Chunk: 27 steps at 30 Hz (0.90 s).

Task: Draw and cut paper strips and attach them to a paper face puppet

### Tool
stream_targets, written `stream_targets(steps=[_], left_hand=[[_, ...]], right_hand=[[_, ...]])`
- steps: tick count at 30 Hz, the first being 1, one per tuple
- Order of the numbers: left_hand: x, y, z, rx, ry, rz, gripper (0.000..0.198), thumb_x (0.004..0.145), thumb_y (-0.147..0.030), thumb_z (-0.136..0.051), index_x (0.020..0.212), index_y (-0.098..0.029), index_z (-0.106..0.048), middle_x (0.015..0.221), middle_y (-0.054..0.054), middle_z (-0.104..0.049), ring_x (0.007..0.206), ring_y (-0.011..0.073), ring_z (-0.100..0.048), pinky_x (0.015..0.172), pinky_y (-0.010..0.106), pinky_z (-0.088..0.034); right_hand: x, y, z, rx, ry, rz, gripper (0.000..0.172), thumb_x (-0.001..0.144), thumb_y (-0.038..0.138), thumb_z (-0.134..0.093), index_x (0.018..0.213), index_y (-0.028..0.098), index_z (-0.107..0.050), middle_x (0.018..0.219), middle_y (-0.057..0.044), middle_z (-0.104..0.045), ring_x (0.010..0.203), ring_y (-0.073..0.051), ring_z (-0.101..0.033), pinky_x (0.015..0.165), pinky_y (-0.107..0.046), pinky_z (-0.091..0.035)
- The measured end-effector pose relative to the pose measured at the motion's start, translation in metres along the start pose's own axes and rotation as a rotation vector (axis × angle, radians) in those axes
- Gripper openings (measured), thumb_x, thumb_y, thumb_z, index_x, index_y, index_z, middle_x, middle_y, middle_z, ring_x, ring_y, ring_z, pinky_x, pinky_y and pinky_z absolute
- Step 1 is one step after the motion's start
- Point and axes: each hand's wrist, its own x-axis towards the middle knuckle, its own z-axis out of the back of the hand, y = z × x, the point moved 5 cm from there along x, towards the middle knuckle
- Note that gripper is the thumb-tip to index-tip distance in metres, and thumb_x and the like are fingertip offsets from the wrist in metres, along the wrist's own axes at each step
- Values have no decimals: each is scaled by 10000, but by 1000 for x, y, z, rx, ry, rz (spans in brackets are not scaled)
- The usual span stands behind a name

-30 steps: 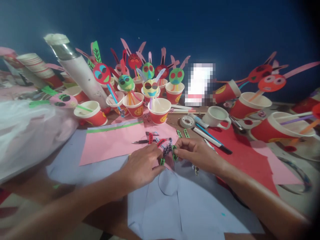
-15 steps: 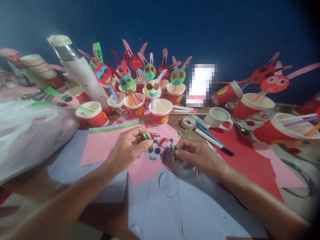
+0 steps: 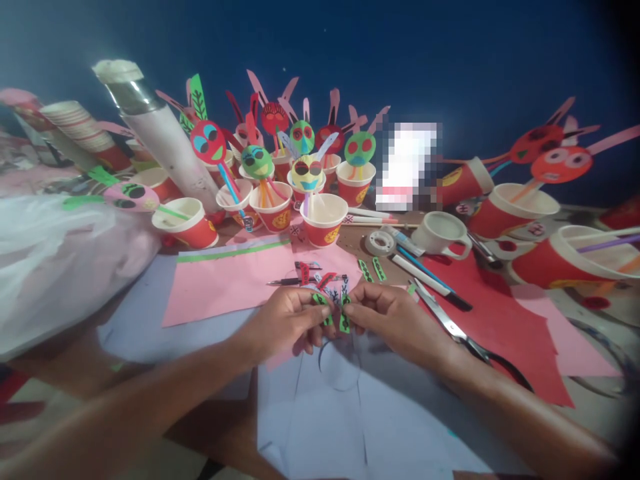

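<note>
Between thumb and fingers, my left hand pinches a small green paper strip with black markings. My right hand pinches a similar green paper strip, held upright close beside the first. Behind them lie red paper pieces with dark patterns and a black pen, partly covered by my fingers. Two more green strips rest on the table past my right hand. Open-bladed scissors lie by my right wrist. Under my hands is white paper with a drawn circle.
Red paper cups with paper faces on straws stand in rows at the back. A white flask leans at left near a plastic bag. A tape roll, a white mug and red paper are at right.
My hands have come closer together and slightly nearer to me, bringing the two green strips side by side. The paper face between them is now hidden, and the scissors show beside my right wrist.
</note>
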Motion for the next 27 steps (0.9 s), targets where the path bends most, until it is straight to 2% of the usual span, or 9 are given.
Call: stream_targets(steps=[8, 12, 16, 20, 27], left_hand=[[-2, -2, -4, 17, 42, 49, 144, 779, -241, -566, 814, -106, -603, 638, 48, -641, 486, 109, -555, 446, 216, -413], [-3, -3, -5, 38, 50, 37, 176, 771, -234, -567, 890, -107, -599, 655, 54, -657, 502, 114, -561, 480, 234, -429], [-4, -4, -6, 36, 28, 33, 266, 740, -171, -563, 999, -114, -591, 617, 15, -640, 531, 119, -583, 494, 222, -429], [-6, -3, -7, 38, 21, 23, 315, 726, -124, -548, 1037, -128, -590, 602, -17, -618, 532, 108, -586, 496, 213, -425], [-5, 2, -7, 14, 34, 1, 333, 741, -148, -575, 1075, -144, -574, 694, -1, -643, 529, 93, -583, 503, 218, -430]], right_hand=[[-1, -2, -1, -82, -52, 29, 182, 786, 297, -546, 652, 178, -519, 560, 46, -490, 455, -61, -364, 419, -198, -273], [0, -3, -2, -105, -60, 34, 172, 781, 273, -539, 639, 180, -512, 558, 44, -483, 486, -72, -386, 447, -204, -291], [0, -6, -4, -95, -47, 25, 181, 784, 268, -540, 630, 180, -507, 561, 48, -479, 502, -74, -389, 461, -205, -296], [-1, -8, -6, -56, -20, 4, 172, 795, 269, -537, 649, 182, -514, 573, 46, -503, 502, -75, -399, 461, -207, -302], [-2, -6, -7, -10, -21, 18, 177, 801, 266, -545, 649, 180, -515, 574, 50, -505, 488, -64, -394, 451, -201, -290]])
